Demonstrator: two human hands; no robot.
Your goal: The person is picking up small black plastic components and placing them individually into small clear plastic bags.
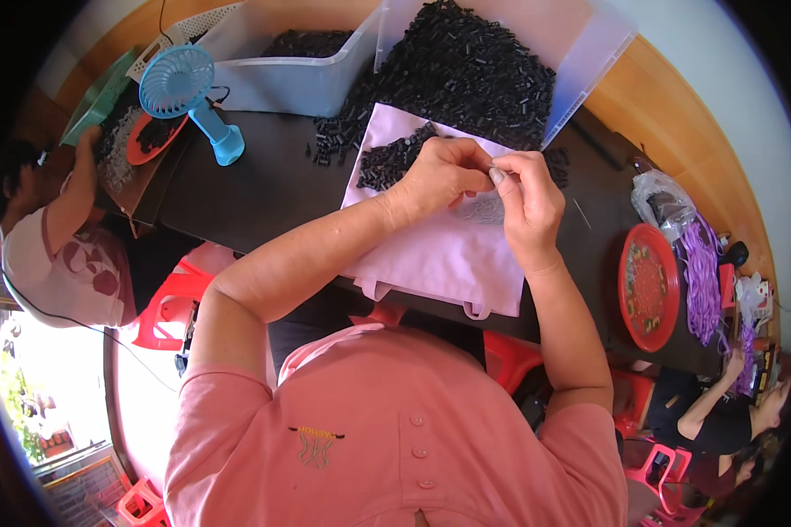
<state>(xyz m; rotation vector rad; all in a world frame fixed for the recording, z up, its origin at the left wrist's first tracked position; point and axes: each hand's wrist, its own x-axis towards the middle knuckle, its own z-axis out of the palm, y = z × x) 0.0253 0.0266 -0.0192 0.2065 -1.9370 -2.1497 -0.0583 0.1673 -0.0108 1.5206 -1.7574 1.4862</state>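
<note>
My left hand (pixel 448 171) and my right hand (pixel 532 204) meet fingertip to fingertip above a pale pink cloth bag (pixel 431 268) laid flat on the dark table. Both are closed in a pinch. Whatever lies between the fingertips is too small and too covered to name. A small heap of short black tubular pieces (pixel 387 162) rests on the bag beside my left hand. Under my hands spreads a patch of tiny pale, shiny pieces (pixel 481 209), partly hidden by them.
Behind the bag, a translucent bin (pixel 580 66) spills many black pieces (pixel 466 70). Another bin (pixel 277 83) and a blue fan (pixel 177 81) stand to its left. A red tray (pixel 624 290) and purple cords (pixel 701 281) lie right. One person (pixel 70 255) works at left; others sit right.
</note>
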